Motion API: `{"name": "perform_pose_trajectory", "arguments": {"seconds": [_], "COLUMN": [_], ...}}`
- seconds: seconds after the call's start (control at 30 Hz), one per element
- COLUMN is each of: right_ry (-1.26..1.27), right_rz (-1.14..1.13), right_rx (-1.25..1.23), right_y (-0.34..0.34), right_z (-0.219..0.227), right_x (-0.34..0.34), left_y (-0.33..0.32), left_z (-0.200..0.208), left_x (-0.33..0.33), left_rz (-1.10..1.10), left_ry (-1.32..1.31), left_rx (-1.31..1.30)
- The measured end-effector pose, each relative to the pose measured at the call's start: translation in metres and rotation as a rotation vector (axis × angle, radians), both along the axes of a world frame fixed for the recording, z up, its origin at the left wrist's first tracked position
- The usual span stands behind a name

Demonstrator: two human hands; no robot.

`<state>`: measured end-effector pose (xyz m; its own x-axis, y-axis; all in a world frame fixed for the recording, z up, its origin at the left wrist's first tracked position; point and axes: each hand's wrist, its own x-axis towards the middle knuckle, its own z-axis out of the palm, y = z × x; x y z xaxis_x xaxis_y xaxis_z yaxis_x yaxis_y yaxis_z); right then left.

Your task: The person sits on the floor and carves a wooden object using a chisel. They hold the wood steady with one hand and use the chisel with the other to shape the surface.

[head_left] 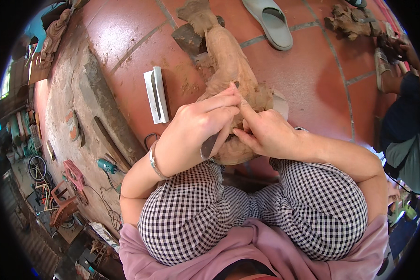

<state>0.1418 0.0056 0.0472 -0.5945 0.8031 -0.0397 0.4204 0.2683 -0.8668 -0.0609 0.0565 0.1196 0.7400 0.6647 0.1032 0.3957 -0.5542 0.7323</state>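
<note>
A carved wooden figure (226, 51) lies on the tiled floor, its near end between my knees. My left hand (203, 122) is closed around a slim carving tool (209, 146). One dark, rounded end of this tool sticks out below the palm, and a small dark tip shows beyond the fingertips, against the wood. My right hand (270, 133) meets it from the other side, the index finger pressed at the tool's tip beside the left fingers. Its thumb is bent toward the wood, and the remaining fingers are partly hidden.
Left of the figure lies a white folded strip (156, 95) with a dark slot. A grey slipper (271, 25) is beyond it to the right. Rough wood pieces (352, 22) lie far right, near a seated person (401, 116). A teal power tool (107, 165) and cord rest at left.
</note>
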Motion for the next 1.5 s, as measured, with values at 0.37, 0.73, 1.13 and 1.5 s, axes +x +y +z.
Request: {"name": "perform_pose_trajectory", "arguments": {"seconds": [0.37,0.73,1.13,1.5], "right_ry": [0.017,-0.004,-0.072,-0.071], "right_rz": [-0.019,0.062,0.102,0.050], "right_rx": [-0.015,-0.020,0.016,0.005], "right_y": [0.002,-0.001,0.004,0.004], "right_z": [0.006,0.002,0.005,0.006], "right_x": [-0.002,-0.001,-0.001,-0.001], "left_y": [0.002,-0.013,-0.008,-0.002], "left_z": [0.008,0.008,0.016,0.011], "left_x": [0.001,0.000,0.001,0.003], "left_rz": [-0.005,0.048,0.015,0.040], "left_ry": [0.019,0.034,0.185,0.097], "left_rx": [-0.001,0.029,-0.064,-0.027]}}
